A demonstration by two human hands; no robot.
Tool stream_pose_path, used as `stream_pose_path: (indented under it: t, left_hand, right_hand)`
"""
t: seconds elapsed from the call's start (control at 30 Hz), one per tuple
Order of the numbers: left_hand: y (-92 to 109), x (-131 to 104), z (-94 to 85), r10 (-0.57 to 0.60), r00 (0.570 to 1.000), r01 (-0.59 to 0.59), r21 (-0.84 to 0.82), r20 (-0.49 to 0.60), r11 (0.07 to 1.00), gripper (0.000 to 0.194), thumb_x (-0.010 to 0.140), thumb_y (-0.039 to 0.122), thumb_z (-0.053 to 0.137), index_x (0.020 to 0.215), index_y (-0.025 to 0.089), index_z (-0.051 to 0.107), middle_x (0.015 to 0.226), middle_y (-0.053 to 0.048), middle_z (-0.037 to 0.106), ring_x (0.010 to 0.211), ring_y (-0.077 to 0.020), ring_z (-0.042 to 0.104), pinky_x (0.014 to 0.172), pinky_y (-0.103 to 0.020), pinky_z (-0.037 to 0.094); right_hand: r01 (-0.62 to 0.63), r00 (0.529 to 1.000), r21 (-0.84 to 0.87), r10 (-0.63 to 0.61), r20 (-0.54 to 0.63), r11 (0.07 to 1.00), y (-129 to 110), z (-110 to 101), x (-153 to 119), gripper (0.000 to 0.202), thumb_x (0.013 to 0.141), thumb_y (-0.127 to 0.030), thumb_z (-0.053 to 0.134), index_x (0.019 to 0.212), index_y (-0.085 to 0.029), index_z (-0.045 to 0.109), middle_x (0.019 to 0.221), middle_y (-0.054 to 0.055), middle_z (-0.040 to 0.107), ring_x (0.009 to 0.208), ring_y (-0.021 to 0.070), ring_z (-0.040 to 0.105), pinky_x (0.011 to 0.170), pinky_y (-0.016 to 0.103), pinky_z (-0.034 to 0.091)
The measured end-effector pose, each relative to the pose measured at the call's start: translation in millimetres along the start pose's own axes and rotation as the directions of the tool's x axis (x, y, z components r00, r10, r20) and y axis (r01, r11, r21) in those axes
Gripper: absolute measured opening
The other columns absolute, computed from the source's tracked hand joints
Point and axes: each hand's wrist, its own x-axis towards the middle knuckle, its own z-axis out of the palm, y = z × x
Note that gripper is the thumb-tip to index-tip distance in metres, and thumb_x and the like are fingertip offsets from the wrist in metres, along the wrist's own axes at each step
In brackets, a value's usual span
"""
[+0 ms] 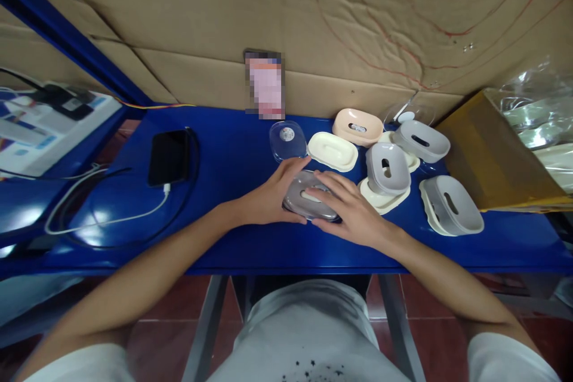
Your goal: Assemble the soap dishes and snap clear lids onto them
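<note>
Between my hands, low over the blue table, is a grey oval soap box (304, 206) with a clear lid on top. My left hand (273, 194) wraps its left side, thumb along the far edge. The fingers of my right hand (353, 209) lie over the lid and the right side. Just beyond them, a loose clear lid (282, 142) with a round sticker and a cream tray (333, 152) rest on the table. To the right stand a peach slotted box (358, 125) and grey slotted boxes (388, 168), some sitting on cream trays.
A cardboard carton (496, 161) holding plastic-wrapped pieces (537, 119) stands at the right. At the left, a black phone (168, 158) lies with a white cable (111, 224) plugged in. Cardboard (188, 30) lines the back, with a small blurred card (267, 86) against it.
</note>
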Motion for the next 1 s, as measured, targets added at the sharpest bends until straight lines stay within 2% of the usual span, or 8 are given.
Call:
stream_pose_path:
  t: [0.1,0.27,0.33,0.53,0.77,0.83,0.9,1.0]
  left_hand:
    - [-1,0,1.8,0.026,1.0,-0.026,-0.028,-0.001,0.999,0.133,0.079,0.068,0.091,0.176,0.038,0.004,0.176,-0.02,0.026,0.162,-0.0444,0.031,0.13,-0.068,0.033]
    - [4,-4,-18.7,-0.045,0.991,0.051,-0.046,0.125,0.998,0.133,0.079,0.066,0.092,0.177,0.036,0.008,0.181,-0.017,0.022,0.166,-0.0428,0.027,0.134,-0.063,0.029]
    - [6,-5,-25.9,-0.07,0.985,0.082,-0.07,0.156,0.994,0.13,0.081,0.062,0.092,0.177,0.036,0.009,0.182,-0.015,0.023,0.165,-0.0403,0.032,0.134,-0.059,0.031]
    - [5,-3,-28.0,-0.064,0.987,0.077,-0.084,0.144,0.994,0.125,0.078,0.057,0.095,0.175,0.034,0.019,0.178,-0.015,0.034,0.162,-0.0378,0.039,0.134,-0.055,0.032]
    - [12,-4,-33.3,-0.056,0.983,0.065,-0.046,0.177,0.997,0.118,0.082,0.06,0.092,0.174,0.034,0.023,0.177,-0.015,0.037,0.162,-0.0347,0.04,0.133,-0.053,0.033]
    - [12,-2,-38.9,-0.022,0.987,0.029,-0.045,0.162,0.999,0.106,0.086,0.06,0.088,0.172,0.033,0.031,0.172,-0.014,0.043,0.159,-0.0342,0.045,0.131,-0.053,0.037]
    - [8,-1,-43.1,0.011,0.994,-0.01,-0.017,0.108,1.0,0.078,0.099,0.056,0.074,0.166,0.03,0.043,0.168,-0.014,0.05,0.156,-0.0324,0.048,0.13,-0.053,0.039]
    - [-2,1,-44.9,-0.014,1.0,0.012,0.183,0.009,0.983,0.046,0.111,0.038,0.048,0.153,0.022,0.057,0.169,-0.017,0.048,0.159,-0.032,0.043,0.133,-0.056,0.034]
  right_hand:
    - [0.009,1.0,-0.036,-0.009,0.019,0.999,1,6,0,0.055,0.107,-0.047,0.064,0.157,-0.024,0.056,0.169,0.016,0.049,0.16,0.0335,0.041,0.127,0.059,0.045]
    - [0.051,0.998,-0.129,-0.046,0.039,0.99,2,9,-1,0.058,0.109,-0.044,0.061,0.162,-0.023,0.051,0.167,0.017,0.052,0.161,0.0354,0.039,0.128,0.061,0.044]
    - [0.088,0.995,-0.156,-0.081,0.055,0.984,1,8,-1,0.058,0.109,-0.043,0.061,0.163,-0.023,0.05,0.167,0.015,0.053,0.161,0.036,0.04,0.126,0.061,0.045]
    - [0.14,0.989,-0.248,-0.122,0.086,0.959,-2,9,1,0.057,0.111,-0.044,0.057,0.163,-0.021,0.05,0.166,0.016,0.054,0.157,0.0363,0.044,0.126,0.062,0.042]
    - [0.056,0.988,-0.211,-0.023,0.153,0.976,-9,11,2,0.058,0.112,-0.046,0.053,0.166,-0.027,0.047,0.172,0.015,0.046,0.163,0.0354,0.037,0.129,0.064,0.035]
    - [0.03,0.987,-0.191,0.0,0.158,0.981,-10,11,2,0.06,0.111,-0.045,0.054,0.167,-0.026,0.045,0.175,0.016,0.041,0.165,0.0371,0.032,0.13,0.066,0.034]
    - [0.029,0.986,-0.182,0.002,0.165,0.983,-8,10,1,0.061,0.111,-0.044,0.055,0.168,-0.026,0.044,0.177,0.015,0.039,0.166,0.0378,0.029,0.131,0.067,0.033]
    - [0.052,0.986,-0.163,-0.025,0.166,0.985,-3,6,0,0.059,0.111,-0.043,0.055,0.167,-0.028,0.045,0.175,0.013,0.043,0.166,0.0364,0.032,0.13,0.066,0.035]
